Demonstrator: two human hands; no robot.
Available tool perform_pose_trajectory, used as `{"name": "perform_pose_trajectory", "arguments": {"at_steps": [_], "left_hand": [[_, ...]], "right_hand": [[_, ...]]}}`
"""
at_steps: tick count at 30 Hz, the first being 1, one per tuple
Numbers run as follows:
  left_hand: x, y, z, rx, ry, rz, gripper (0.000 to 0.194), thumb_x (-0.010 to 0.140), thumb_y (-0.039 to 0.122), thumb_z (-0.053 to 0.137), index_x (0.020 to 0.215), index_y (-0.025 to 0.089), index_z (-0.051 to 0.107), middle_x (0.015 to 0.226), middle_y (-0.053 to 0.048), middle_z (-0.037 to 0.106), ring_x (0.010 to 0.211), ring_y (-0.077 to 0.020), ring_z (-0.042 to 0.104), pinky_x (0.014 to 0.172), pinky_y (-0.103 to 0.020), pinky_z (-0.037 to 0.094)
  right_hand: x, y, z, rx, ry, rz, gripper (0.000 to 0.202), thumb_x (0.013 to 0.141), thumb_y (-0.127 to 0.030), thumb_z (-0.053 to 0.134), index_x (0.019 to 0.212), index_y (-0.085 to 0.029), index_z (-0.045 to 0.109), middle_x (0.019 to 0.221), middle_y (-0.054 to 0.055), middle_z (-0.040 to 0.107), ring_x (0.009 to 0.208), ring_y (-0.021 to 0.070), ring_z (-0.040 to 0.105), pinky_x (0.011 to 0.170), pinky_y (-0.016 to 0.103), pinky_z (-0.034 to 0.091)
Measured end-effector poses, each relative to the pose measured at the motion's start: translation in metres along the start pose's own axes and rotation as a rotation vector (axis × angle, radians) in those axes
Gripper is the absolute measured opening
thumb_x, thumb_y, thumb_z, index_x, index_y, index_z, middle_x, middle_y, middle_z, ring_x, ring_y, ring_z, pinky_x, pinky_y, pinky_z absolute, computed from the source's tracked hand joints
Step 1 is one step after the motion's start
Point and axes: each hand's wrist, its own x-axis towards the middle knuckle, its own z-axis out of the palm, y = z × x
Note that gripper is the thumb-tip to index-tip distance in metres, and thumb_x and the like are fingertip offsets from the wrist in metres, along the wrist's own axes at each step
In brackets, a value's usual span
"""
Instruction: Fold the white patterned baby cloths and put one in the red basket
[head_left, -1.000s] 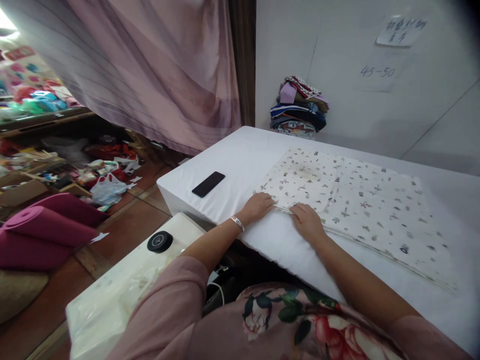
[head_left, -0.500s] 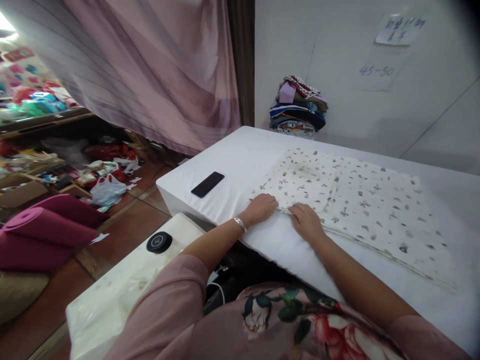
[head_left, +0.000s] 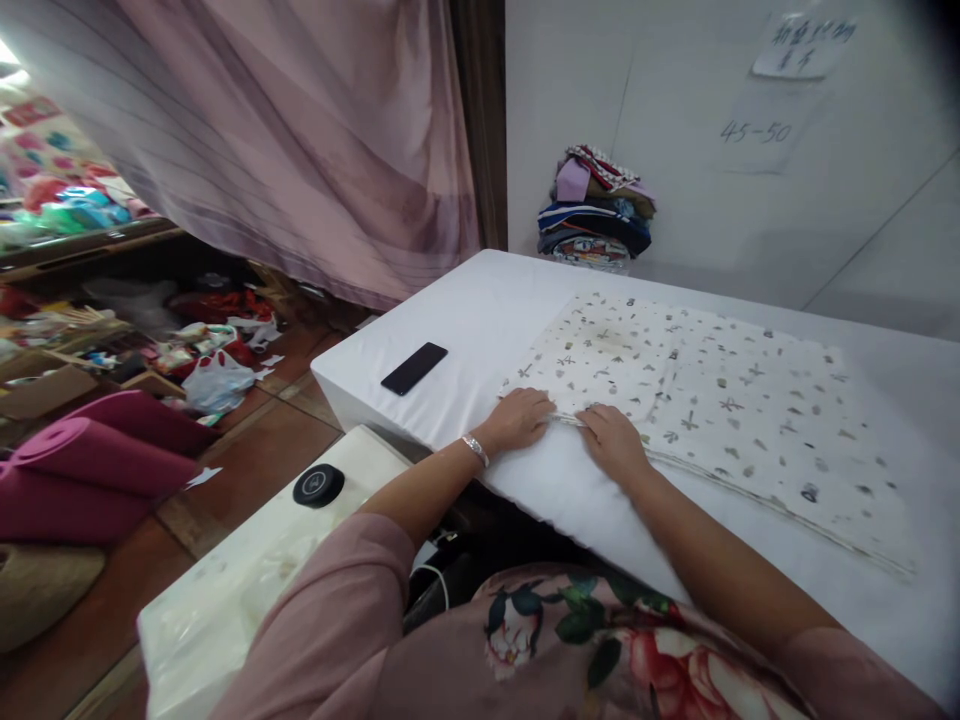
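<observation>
A folded white cloth (head_left: 720, 400) with small printed figures lies flat on the white-covered table (head_left: 465, 310). At its near left corner, my left hand (head_left: 521, 418) is closed on the cloth's edge, with a silver bracelet at the wrist. My right hand (head_left: 611, 440) grips the same near edge a little further right. A short stretch of the edge shows between the two hands. The fingertips are partly hidden by the hands themselves.
A black phone (head_left: 414, 368) rests on the table's left part. A pile of folded clothes (head_left: 596, 210) stands by the wall. Lower left, a white surface (head_left: 217, 590) bears a round black object (head_left: 319, 485). Pink rolls (head_left: 97, 455) lie on the floor.
</observation>
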Motion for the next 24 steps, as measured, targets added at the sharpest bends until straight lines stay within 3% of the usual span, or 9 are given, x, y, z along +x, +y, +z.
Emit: {"name": "perform_pose_trajectory", "arguments": {"at_steps": [7,11,19,24], "left_hand": [[0.007,0.001,0.009,0.092,0.0,-0.026,0.02,0.087,0.023,0.046,0.101,0.019,0.059,0.1,-0.007,0.06,0.095,-0.0199,0.053,0.083,-0.035,0.04],[0.008,0.002,0.01,0.102,-0.005,-0.042,0.017,0.086,0.021,0.047,0.098,0.018,0.06,0.097,-0.006,0.06,0.093,-0.0197,0.053,0.082,-0.034,0.04],[0.008,0.004,0.009,0.082,0.012,-0.086,0.013,0.085,0.02,0.049,0.091,0.018,0.06,0.091,-0.005,0.061,0.089,-0.019,0.054,0.079,-0.033,0.041],[-0.01,-0.008,0.0,-0.023,0.138,-0.161,0.022,0.081,0.026,0.056,0.101,0.019,0.06,0.103,-0.006,0.062,0.099,-0.0203,0.054,0.087,-0.036,0.041]], "right_hand": [[-0.002,0.0,0.0,0.026,0.039,-0.01,0.024,0.091,-0.023,0.042,0.102,-0.019,0.063,0.096,0.007,0.059,0.089,0.0203,0.05,0.076,0.031,0.039],[0.003,-0.005,-0.003,-0.068,-0.039,-0.006,0.021,0.088,-0.02,0.046,0.101,-0.018,0.062,0.092,0.008,0.058,0.087,0.0208,0.049,0.076,0.031,0.036],[0.039,-0.03,0.002,-0.229,-0.188,-0.003,0.015,0.088,-0.022,0.049,0.095,-0.017,0.061,0.091,0.008,0.058,0.085,0.0216,0.049,0.07,0.032,0.035],[0.036,-0.026,0.013,-0.092,-0.088,0.003,0.023,0.092,-0.026,0.045,0.107,-0.02,0.061,0.092,0.006,0.059,0.088,0.0202,0.051,0.075,0.03,0.037]]}}
